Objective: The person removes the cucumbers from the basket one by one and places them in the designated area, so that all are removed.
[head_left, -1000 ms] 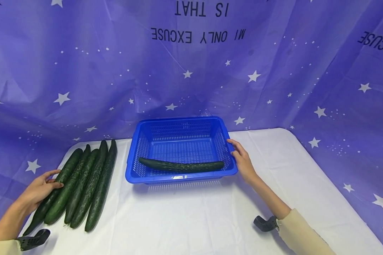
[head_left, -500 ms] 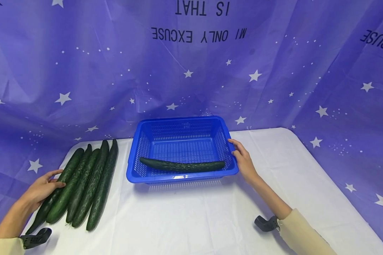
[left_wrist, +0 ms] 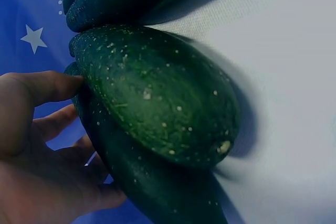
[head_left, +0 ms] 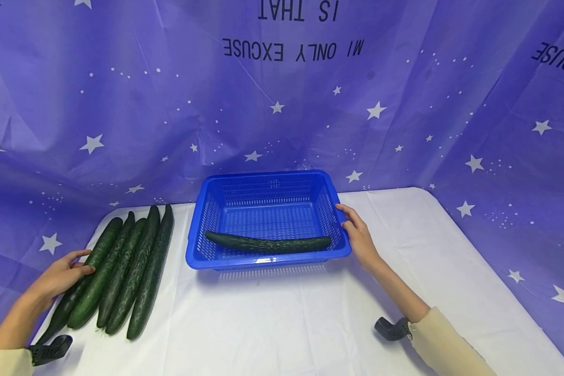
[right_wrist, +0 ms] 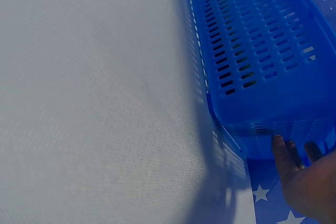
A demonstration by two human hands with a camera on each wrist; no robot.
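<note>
At the left of the head view, several dark green cucumbers (head_left: 148, 282) lie side by side on the white cloth. My left hand (head_left: 58, 277) has its thumb and fingers around the leftmost cucumber (head_left: 104, 243), which still rests on the table. The left wrist view shows the thumb touching near a thick cucumber (left_wrist: 157, 98), with the fingers (left_wrist: 107, 195) against the one below it. A blue perforated basket (head_left: 196, 224) stands at the middle, one cucumber (head_left: 268, 245) lying lengthwise along its near side. My right hand (head_left: 361, 240) grips the basket's right rim; its fingers reach the end wall in the right wrist view.
A white cloth (head_left: 272, 324) covers the table. Behind and at both sides hangs a purple sheet (head_left: 263, 120) with white stars, close to the basket's far side. Each wrist wears a black camera mount (head_left: 391, 329).
Both hands stay in place at the cucumber and the basket. The whole view shifts very slightly; no object visibly moves on the table.
</note>
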